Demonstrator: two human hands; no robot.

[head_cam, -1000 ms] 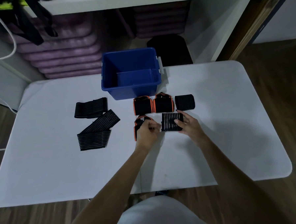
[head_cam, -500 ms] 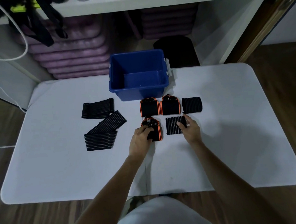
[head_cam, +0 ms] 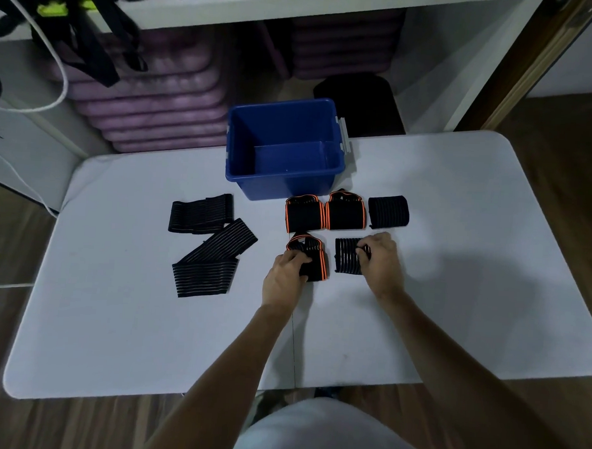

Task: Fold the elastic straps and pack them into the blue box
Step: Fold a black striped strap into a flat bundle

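An empty blue box [head_cam: 283, 184] stands at the table's far middle. In front of it lie two folded orange-trimmed straps [head_cam: 303, 215] [head_cam: 346, 213] and a folded black strap [head_cam: 388, 212]. Closer to me, my left hand [head_cam: 285, 275] grips a third orange-trimmed folded strap [head_cam: 315, 259] at its near left corner. My right hand [head_cam: 380, 259] curls its fingers over the right side of a folded striped black strap [head_cam: 346, 259]. Both straps lie on the white table [head_cam: 458, 250]. Two long striped straps [head_cam: 201, 212] [head_cam: 214, 259] lie loosely folded at the left.
A white shelf [head_cam: 299, 8] stands behind the table, with purple mats [head_cam: 150, 100] stacked beneath it. Black harness straps [head_cam: 89, 24] and a white cable [head_cam: 60, 74] hang at the upper left. A dark stool [head_cam: 359, 104] sits behind the box. Wooden floor surrounds the table.
My left hand set the orange-trimmed strap down flat and now grips its near corner. My right hand's fingers curled over the striped strap. The camera tilted slightly.
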